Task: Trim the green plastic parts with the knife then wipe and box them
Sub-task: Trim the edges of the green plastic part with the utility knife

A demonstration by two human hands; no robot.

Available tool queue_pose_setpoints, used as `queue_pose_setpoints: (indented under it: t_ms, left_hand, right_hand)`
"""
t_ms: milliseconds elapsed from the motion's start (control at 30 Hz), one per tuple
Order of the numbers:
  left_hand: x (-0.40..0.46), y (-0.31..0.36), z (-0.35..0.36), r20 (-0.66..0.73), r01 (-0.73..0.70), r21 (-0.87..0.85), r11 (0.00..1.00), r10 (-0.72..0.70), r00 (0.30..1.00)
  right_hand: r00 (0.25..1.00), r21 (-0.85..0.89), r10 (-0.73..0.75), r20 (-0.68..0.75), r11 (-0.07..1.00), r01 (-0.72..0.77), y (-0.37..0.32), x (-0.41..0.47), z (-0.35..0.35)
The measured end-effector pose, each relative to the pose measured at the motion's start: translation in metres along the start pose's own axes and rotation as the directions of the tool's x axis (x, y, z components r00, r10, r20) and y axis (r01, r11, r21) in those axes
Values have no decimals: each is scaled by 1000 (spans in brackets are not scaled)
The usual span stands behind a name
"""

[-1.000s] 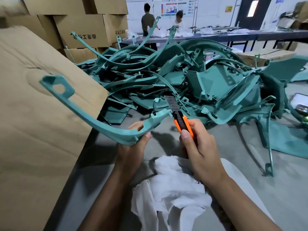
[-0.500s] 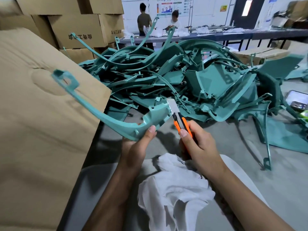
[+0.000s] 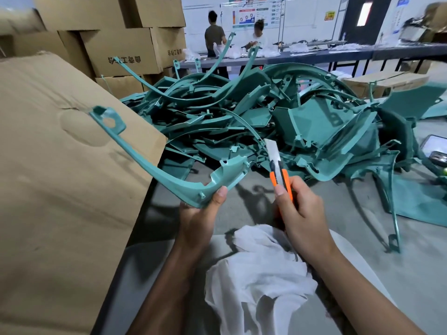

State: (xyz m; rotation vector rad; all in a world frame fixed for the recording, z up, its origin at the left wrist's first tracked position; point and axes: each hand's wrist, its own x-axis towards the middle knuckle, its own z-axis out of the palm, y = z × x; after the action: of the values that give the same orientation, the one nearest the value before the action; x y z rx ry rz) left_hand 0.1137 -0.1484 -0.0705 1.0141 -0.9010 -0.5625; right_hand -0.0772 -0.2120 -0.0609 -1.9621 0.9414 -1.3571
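Note:
My left hand (image 3: 202,218) grips a long curved green plastic part (image 3: 154,169) at its wide end, and its thin arm with a holed tab reaches up to the left over a cardboard flap. My right hand (image 3: 302,213) holds an orange utility knife (image 3: 280,176) upright, blade out, a short gap to the right of the part's wide end. A crumpled white cloth (image 3: 261,269) lies on my lap below both hands. A big heap of green plastic parts (image 3: 278,122) covers the grey table behind.
A large open cardboard box flap (image 3: 65,177) fills the left side. Stacked cartons (image 3: 116,52) stand behind it. A phone (image 3: 434,146) lies at the table's right edge. Two people stand at a far table (image 3: 314,54).
The left hand has tilted the green part and raised its wide end. The knife has come away from the part's end and now stands more upright to its right.

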Motion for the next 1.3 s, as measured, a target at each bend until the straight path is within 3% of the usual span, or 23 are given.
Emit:
queue_pose_setpoints:
  t_ms: [100,233,467,600,733,900,1033,1133,1300]
  left_hand:
    - [-5,1,5,50,-26,24,999,25,998]
    - [-6,4,14,48,12,-78,997,-8,999]
    - [-5,4,11,11,48,-113,992,-47,999]
    - [-4,5,12,-27,39,-121,992,-43,999]
    - [-5,4,16,-18,35,-127,991,-37,999]
    - [-11,1,26,29,35,-177,984,-31,999]
    - [-11,2,30,-43,81,-248,965,-95,995]
    - [-8,6,28,-143,111,-302,947,-160,977]
    - [-4,3,23,-138,101,-182,978,-127,982]
  right_hand:
    - [989,-58,-105,102,992,111,-8,-4,4]
    - [998,-82,-22,55,996,26,-4,0,7]
    - [996,-255,91,8,963,-86,8,0,12]
    - [977,-102,212,-37,971,-215,13,2,11]
    - [984,25,177,-26,984,-176,4,0,12]
    - [974,231,205,100,947,-223,-9,0,13]
    - [941,265,305,149,904,-335,-7,1,12]
    - [900,93,374,224,911,-402,-2,2,15]
    - [958,141,288,2,948,-285,-6,1,17]
